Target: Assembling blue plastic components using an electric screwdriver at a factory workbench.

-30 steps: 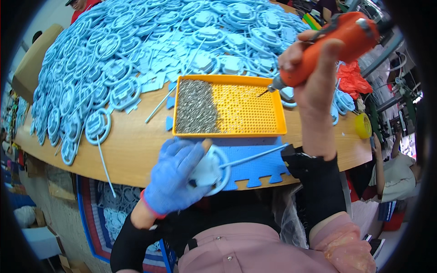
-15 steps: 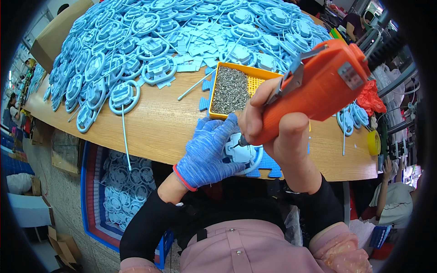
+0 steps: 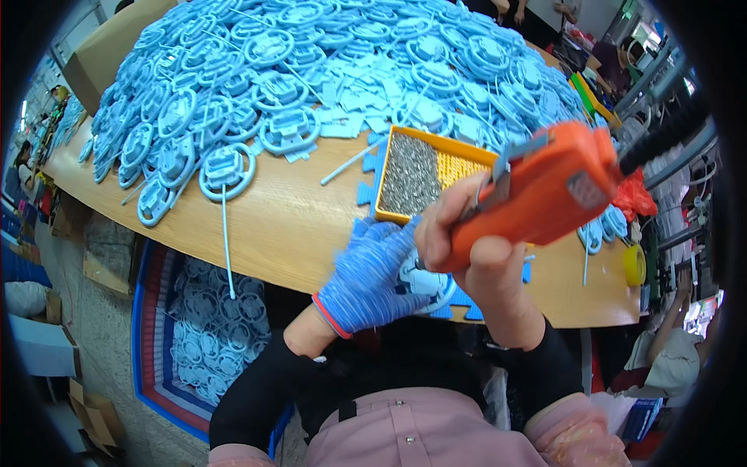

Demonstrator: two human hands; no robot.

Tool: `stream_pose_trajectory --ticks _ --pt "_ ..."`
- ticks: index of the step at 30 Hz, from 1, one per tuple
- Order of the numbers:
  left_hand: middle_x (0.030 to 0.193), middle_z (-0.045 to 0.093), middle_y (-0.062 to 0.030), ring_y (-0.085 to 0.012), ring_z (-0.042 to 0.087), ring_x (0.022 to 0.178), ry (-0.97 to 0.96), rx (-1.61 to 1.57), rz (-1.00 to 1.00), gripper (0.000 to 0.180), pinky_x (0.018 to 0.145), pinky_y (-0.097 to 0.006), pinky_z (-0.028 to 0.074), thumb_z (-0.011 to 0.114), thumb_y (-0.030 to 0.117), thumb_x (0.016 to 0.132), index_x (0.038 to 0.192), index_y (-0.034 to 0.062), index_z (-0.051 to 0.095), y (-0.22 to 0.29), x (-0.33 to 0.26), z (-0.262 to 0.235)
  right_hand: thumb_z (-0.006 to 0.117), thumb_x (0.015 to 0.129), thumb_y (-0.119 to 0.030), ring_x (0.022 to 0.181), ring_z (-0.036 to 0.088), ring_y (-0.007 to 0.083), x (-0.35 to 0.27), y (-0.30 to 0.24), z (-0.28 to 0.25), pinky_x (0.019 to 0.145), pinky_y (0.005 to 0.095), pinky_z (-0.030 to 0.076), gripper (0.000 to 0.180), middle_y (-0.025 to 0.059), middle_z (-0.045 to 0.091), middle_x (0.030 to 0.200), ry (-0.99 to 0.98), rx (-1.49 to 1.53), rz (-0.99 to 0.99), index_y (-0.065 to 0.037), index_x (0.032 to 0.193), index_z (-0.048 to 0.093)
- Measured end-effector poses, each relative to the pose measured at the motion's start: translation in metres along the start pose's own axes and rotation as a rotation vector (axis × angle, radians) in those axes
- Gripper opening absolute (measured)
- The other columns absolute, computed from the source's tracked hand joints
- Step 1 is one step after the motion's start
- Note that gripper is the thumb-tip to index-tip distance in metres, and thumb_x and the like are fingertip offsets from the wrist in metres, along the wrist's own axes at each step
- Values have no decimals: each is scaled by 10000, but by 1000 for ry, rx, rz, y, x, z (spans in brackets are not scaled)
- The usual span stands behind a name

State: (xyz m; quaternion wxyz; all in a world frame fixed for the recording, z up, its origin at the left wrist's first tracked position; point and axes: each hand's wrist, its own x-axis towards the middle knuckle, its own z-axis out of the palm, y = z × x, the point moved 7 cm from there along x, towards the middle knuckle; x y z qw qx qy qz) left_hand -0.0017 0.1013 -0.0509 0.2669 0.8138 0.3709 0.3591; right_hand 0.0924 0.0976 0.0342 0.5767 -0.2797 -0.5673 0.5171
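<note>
My left hand (image 3: 369,271), in a blue knitted glove with a red cuff, curls around a light-blue plastic ring-shaped part (image 3: 442,289) at the table's near edge. In my bare right hand (image 3: 498,284) is an orange electric screwdriver (image 3: 537,194), gripped around its body with the cable end raised to the upper right. Its bit points down at the part, though my fingers mostly hide the tip. Just beyond both hands stands a yellow tray (image 3: 380,204) with many small metal screws (image 3: 410,175) in its left side. Blue foam matting (image 3: 465,305) lies partly under the part.
A big heap of similar light-blue parts (image 3: 272,93) covers the far side of the wooden table (image 3: 280,210). Below its left edge, a striped bag (image 3: 152,342) holds more parts. A yellow tape roll (image 3: 634,266) stands at the right edge. Other people are in the background.
The whole view has shifted a little, so the table sits lower and further right. The screwdriver's raised end has dipped, and its tip is now less visible. Both hands keep their holds.
</note>
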Motion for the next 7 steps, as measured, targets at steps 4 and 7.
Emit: stream_pose_trajectory --ticks 4,7 --pt "1120 574 -174 -370 515 1097 -40 -21 13 727 994 -454 330 766 383 668 1273 93 486 9 9 -6 758 701 -517 528 524 171 1 5 1 453 270 408 581 79 540 620 -105 63 -19 -68 946 482" --pt "1205 542 -186 -352 489 1168 -88 135 62 767 1060 -442 281 753 422 679 1318 116 457 3 1 6 765 718 -483 543 568 189 4 9 2 464 270 443 552 97 563 624 -255 91 -32 -70 954 484"
